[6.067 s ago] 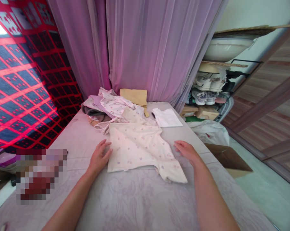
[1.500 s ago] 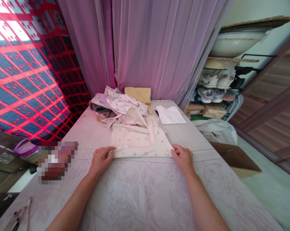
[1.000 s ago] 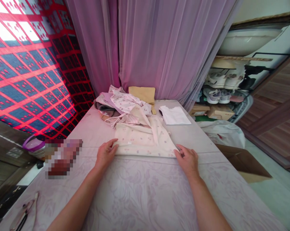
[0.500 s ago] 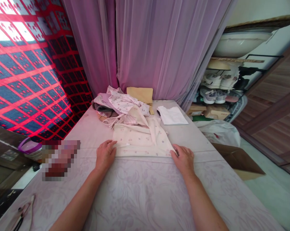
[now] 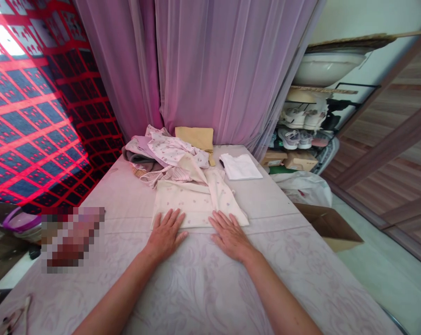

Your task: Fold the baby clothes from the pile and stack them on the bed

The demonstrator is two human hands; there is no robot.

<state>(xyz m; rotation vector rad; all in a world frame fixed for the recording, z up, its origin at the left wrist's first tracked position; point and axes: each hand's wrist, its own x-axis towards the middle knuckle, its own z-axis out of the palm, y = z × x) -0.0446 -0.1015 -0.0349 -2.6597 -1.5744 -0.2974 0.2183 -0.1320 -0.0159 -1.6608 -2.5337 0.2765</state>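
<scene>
Floral-sheeted bed (image 5: pixel 196 291) bears two hands, both open, fingers spread and palms down, gripping nothing: the left hand (image 5: pixel 165 236) and right hand (image 5: pixel 229 236) rest their fingertips on one folded spotted garment (image 5: pixel 185 202). Beyond that garment lie one crumpled heap (image 5: pixel 164 153) and one yellow cloth (image 5: pixel 194 138); to its far right, one white shirt (image 5: pixel 240 167).

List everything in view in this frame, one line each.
garment: 1, cream with pink print, under both hands
clothes pile: 1, pink and grey, behind garment
folded cloth: 1, yellow, behind pile
shirt: 1, white, right of pile
cover: 1, lilac, beneath the clothes
curtain: 1, lilac, behind clothes
hanging: 1, red and blue, far left
basin: 1, white, upper right shelf
sneakers: several, grey-white, right rack
carton: 1, brown, lower right
bag: 1, white, behind carton
left hand: 1, on garment
right hand: 1, on garment
</scene>
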